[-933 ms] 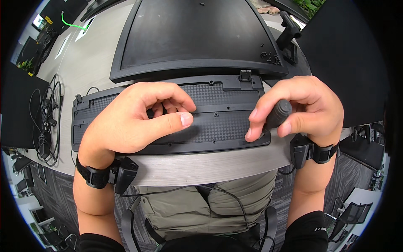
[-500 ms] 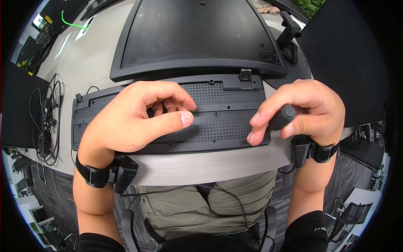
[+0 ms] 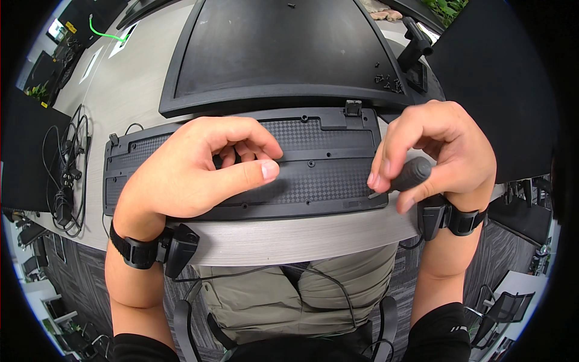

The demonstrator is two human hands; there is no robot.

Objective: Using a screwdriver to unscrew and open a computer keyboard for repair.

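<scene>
An upside-down black keyboard (image 3: pixel 338 181) lies before me, its checkered underside up, with several screw holes and flip-out feet. My right hand (image 3: pixel 443 145) holds a screwdriver (image 3: pixel 413 174) by its dark ribbed handle at the keyboard's right end. Its shaft points left and down toward the near right corner; whether the tip touches a screw cannot be made out. My left hand (image 3: pixel 193 169) rests over the keyboard's left half, loosely curled, a gap between thumb and forefinger. Nothing shows in it, though its inner fingers are partly hidden.
Behind the keyboard stands a black framed panel like a monitor (image 3: pixel 277 54), with several small dark screws (image 3: pixel 389 81) on its right side. A black stand (image 3: pixel 415 51) is beyond it. Tangled black cables (image 3: pixel 66 169) lie at the desk's left edge.
My right hand's fingers have shifted and opened somewhat around the screwdriver, and its handle has tilted and moved slightly right and down. My left hand has stayed put.
</scene>
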